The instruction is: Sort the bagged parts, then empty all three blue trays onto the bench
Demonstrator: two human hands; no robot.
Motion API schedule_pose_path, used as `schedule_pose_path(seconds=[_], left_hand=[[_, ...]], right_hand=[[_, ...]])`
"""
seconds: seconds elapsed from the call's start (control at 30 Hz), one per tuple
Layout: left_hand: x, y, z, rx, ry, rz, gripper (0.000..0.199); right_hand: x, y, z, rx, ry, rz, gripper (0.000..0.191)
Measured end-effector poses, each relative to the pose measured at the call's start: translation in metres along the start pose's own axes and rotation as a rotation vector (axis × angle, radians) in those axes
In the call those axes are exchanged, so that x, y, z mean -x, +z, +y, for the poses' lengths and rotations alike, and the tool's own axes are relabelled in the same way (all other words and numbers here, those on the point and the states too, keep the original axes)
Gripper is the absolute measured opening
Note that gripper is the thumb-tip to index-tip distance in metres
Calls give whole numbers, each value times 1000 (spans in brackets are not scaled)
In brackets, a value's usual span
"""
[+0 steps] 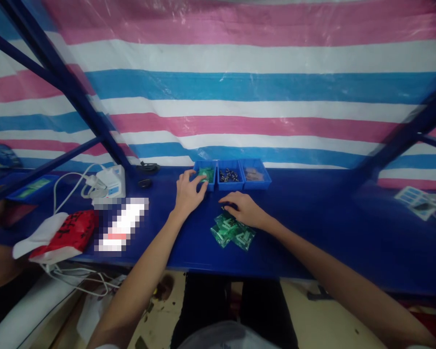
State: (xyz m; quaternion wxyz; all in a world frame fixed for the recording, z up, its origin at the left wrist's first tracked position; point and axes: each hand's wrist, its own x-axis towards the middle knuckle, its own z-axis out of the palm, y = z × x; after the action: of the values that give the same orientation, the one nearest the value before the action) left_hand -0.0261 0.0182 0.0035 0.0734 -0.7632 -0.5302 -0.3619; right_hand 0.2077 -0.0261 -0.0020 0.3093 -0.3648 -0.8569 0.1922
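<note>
Left hand: fingers spread, thumb apart, at the left tray, which sits immediately left of the middle tray. Contact with the contents: cannot tell. Right hand: fingers curled, narrow gap, on the near side of the middle tray. Small dark piece at its fingertips; cannot tell if gripped.

Green packets lie on the worktop, nearer the wearer than the middle tray, partly under the right hand. Strip of worktop runs from them to the near edge; wider stretch extends right of the middle tray. Behind that tray, striped sheet close.

Packets: overlapping, flat, shiny film, white marks. More green ones in the left tray. Middle tray: small black-and-silver parts. Right tray, next to it: pale brownish pieces, blurred.

Trays blue, rectangular. Worktop smooth, dark blue. Sheet wrinkled, glossy; pink, white, blue bands. Well left of the middle tray: white power strip, corded.
</note>
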Motion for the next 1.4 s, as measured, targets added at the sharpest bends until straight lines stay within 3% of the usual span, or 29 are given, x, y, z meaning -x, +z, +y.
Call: schedule_pose_path(seconds=[0.23, 0.7, 1.1, 1.3, 1.4], left_hand=[[4, -2, 5, 2, 12, -101, 33], [5, 2, 2, -28, 65, -166, 38], [6, 11, 10, -57, 105, -125, 39], [8, 2, 19, -84, 117, -48, 34], [9, -4, 26, -45, 238, -53, 29]], right_hand=[[0, 0, 2, 147, -102, -121, 26], [2, 6, 10, 189, -47, -75, 20], [1, 3, 4, 197, -19, -102, 15], [-3, -4, -2, 113, 14, 8, 15], [-5, -4, 0, -1, 76, 115, 13]])
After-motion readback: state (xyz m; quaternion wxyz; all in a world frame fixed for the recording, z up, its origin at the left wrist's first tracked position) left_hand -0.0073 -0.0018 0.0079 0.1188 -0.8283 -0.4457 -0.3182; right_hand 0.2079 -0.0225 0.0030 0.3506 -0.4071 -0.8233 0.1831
